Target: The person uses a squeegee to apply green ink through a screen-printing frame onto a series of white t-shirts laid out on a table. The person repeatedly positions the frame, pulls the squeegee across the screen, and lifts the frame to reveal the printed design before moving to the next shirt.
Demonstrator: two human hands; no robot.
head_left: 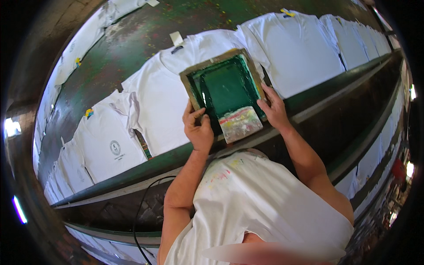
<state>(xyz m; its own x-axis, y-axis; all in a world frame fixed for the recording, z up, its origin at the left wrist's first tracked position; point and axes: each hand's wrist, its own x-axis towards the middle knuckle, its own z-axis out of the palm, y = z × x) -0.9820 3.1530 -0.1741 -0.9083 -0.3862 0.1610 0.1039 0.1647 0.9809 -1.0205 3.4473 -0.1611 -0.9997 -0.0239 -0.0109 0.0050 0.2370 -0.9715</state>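
A wooden-framed printing screen (225, 84) with green mesh lies on a white T-shirt (163, 101) spread on the long green table (132, 44). My left hand (198, 128) grips the frame's near left edge. My right hand (274, 108) holds the near right edge. A paint-smeared squeegee (240, 123) rests inside the frame at its near end, between my hands.
White T-shirts lie in a row along the table: one with a small round print (108, 145) to the left, blank ones (300, 48) to the right. A dark rail (335, 88) runs along the table's near edge. A black cable (141, 207) hangs below.
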